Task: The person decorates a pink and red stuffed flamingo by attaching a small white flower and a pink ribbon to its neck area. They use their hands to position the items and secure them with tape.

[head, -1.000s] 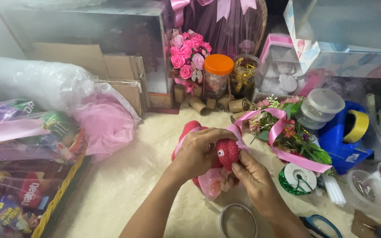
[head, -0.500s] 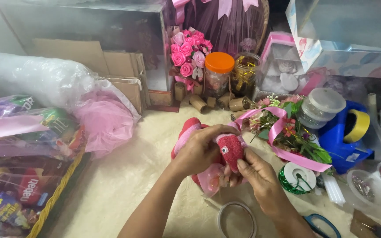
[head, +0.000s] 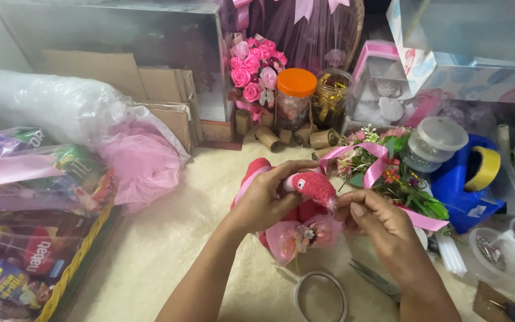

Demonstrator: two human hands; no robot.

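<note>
My left hand [head: 264,203] wraps the soft red towel roll [head: 311,186] | right hand [head: 377,223] pinches its tip | light, squashy, hold mid-body, mid-worktop [head: 168,250]

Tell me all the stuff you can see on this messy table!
Rolled towel figure: one, red-pink, centre, held in both hands.
Tulle flower bow: one, pink, under the figure.
Tape roll: one, clear, near front edge.
Scissors: one pair, grey, under the right wrist.
Flower bunch with ribbon: one, pink and green, right of centre.
Jar: one, orange lid, at the back.
Rose bouquet: one, pink, back centre.
Paper rolls: several, brown, before the jar.
Snack basket: one, wrapped, left.
Tulle bundle: one, pink, left of centre.
Left hand: grips the figure's body.
Right hand: fingers pinch its tip.
</note>
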